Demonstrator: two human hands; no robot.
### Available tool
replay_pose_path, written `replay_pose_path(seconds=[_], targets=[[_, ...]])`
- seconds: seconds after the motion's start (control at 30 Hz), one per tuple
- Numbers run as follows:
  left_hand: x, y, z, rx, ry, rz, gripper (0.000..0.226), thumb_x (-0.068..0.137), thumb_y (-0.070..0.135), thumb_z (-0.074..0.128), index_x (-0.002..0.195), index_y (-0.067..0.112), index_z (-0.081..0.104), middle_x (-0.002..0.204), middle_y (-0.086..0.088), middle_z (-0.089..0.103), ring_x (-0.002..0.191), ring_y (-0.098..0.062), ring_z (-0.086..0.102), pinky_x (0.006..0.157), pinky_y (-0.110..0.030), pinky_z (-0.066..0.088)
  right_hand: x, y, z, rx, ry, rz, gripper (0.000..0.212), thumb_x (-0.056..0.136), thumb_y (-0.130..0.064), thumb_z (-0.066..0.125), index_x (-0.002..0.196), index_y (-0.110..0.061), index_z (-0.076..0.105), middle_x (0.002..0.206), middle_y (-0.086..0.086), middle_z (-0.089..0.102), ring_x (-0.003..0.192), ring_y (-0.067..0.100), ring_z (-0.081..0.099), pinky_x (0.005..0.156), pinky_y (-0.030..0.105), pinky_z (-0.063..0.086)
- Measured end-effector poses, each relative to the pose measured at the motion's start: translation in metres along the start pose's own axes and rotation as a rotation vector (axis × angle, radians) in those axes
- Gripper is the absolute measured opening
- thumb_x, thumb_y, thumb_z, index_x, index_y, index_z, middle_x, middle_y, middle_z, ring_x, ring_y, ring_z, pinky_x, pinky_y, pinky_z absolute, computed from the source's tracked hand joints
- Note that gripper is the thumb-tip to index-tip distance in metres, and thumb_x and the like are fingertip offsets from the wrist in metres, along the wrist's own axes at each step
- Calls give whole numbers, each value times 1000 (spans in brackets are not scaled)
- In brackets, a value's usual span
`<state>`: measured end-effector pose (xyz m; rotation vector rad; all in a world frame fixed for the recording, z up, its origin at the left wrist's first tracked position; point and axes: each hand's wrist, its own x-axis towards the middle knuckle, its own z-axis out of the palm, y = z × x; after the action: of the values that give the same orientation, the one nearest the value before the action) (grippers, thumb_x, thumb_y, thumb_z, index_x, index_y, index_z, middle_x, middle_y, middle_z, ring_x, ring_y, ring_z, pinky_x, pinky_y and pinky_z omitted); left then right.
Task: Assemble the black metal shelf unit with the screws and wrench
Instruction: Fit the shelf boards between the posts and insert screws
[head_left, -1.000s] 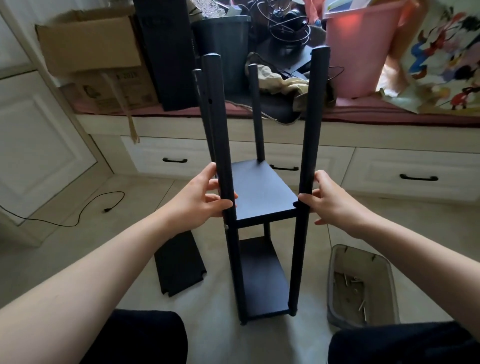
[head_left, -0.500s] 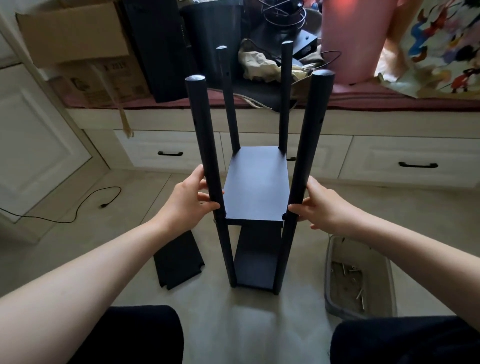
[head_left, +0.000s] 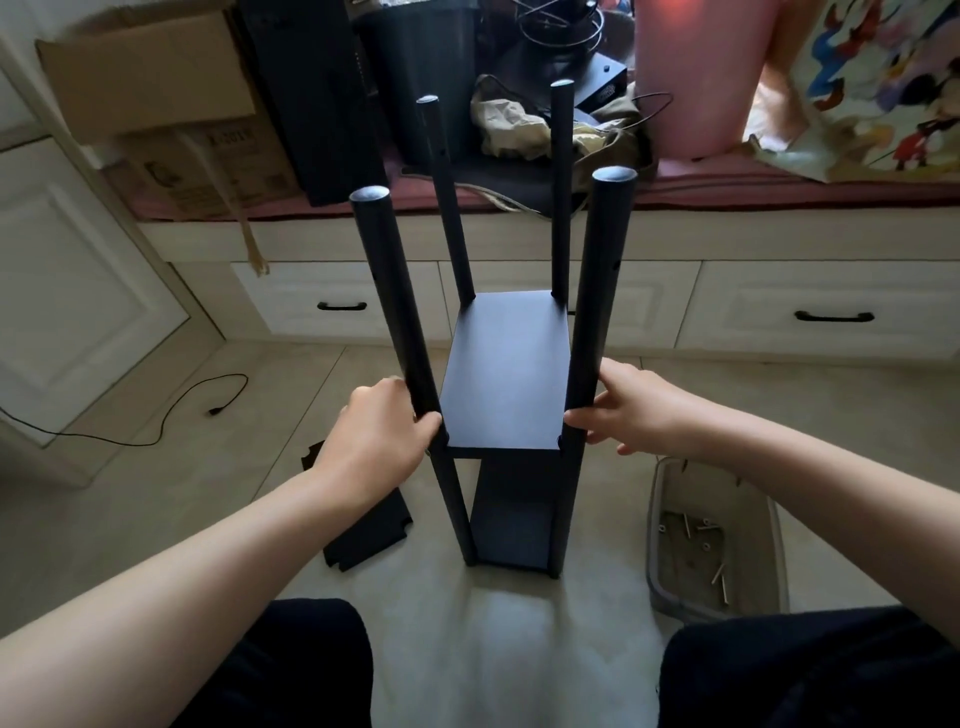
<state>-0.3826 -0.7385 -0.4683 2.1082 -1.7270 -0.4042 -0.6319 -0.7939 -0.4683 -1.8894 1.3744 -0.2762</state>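
Shelf unit (head_left: 501, 374): it stands upright on the floor straight in front of you, between your knees, four posts up and two shelf boards already in place.
How it handles: you have a stiff, hard metal frame here, likely light enough to turn with two hands but tall and narrow, so it may tip if you push high on the posts.
Surface: the painted posts look smooth; expect them to slide in a loose hold.
Where to hold: take the two near posts just above the upper board, where the frame is braced; the free post tops probably flex more.
Left hand (head_left: 376, 436): your fingers and thumb curl round the near left post (head_left: 397, 312) at the level of the upper board.
Right hand (head_left: 631, 410): your fingers are partly curled and pinch the near right post (head_left: 597, 301) at the same level, thumb on the near side.
Spare board (head_left: 371, 535): it lies flat on the floor to the left of the frame, partly hidden by your left arm.
Screws (head_left: 696, 540): loose in the grey tray (head_left: 662, 525) on the floor at your right.
Wrench: you cannot see it from here.
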Motion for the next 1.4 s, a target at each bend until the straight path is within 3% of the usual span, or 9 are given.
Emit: replay_pose_path(seconds=[0.1,0.23,0.33,0.4,0.47,0.6,1.0,1.2,1.4], targets=[[-7,12,-3,200,-39,-55,23,93,26,60,92,4,67,89,-11,69,78,-31,67,74,-45,60,-5,-4,-6,7,10,-17,23,96,-31,60,114,-18,55,107,5,70,98,24,68,79,46,59],[-7,34,11,188,-149,57,25,91,22,59,76,5,67,75,-11,70,67,-22,67,73,-42,61,-8,-6,-11,26,84,-89,22,95,-31,61,114,-22,56,109,-1,68,98,17,66,77,33,56],[-4,52,41,153,-171,269,17,95,22,60,99,14,74,99,-6,72,89,-19,67,84,-38,59,-9,-8,-14,68,171,-159,18,93,-29,63,109,-25,58,105,-3,68,93,12,64,71,29,51],[10,54,61,256,-212,412,44,95,23,63,139,18,55,138,-3,58,130,-24,51,106,-37,46,-11,-7,-14,80,218,-201,16,92,-26,64,108,-23,60,102,-5,68,94,8,64,69,23,46],[28,51,75,417,-298,514,82,92,30,69,158,21,22,165,-1,23,153,-28,12,122,-46,23,-14,-6,-13,90,235,-218,18,93,-24,63,111,-22,62,100,-9,69,96,5,66,73,23,49],[52,40,98,492,-423,465,116,87,39,75,158,29,-16,166,5,-20,151,-36,-23,115,-72,2,-19,-2,-14,85,228,-185,26,96,-29,59,122,-26,58,103,-7,71,97,5,68,89,35,54],[53,33,112,401,-477,474,105,90,56,62,156,38,-17,165,6,-25,150,-37,-25,109,-77,-8,-24,-8,-5,92,262,-117,27,97,-25,59,123,-26,57,97,-3,74,86,12,71,82,34,57],[45,34,116,386,-379,471,105,84,76,53,157,39,-13,167,6,-19,151,-34,-22,111,-74,-7,-21,-9,-3,96,297,-143,23,96,-23,60,119,-20,59,93,-3,74,80,6,71,74,22,57],[40,37,121,402,-287,479,96,87,79,39,157,39,-12,168,8,-15,153,-33,-16,113,-74,-3,-18,-5,-6,149,280,-153,22,95,-23,62,116,-17,61,97,2,75,79,9,72,78,30,59]])
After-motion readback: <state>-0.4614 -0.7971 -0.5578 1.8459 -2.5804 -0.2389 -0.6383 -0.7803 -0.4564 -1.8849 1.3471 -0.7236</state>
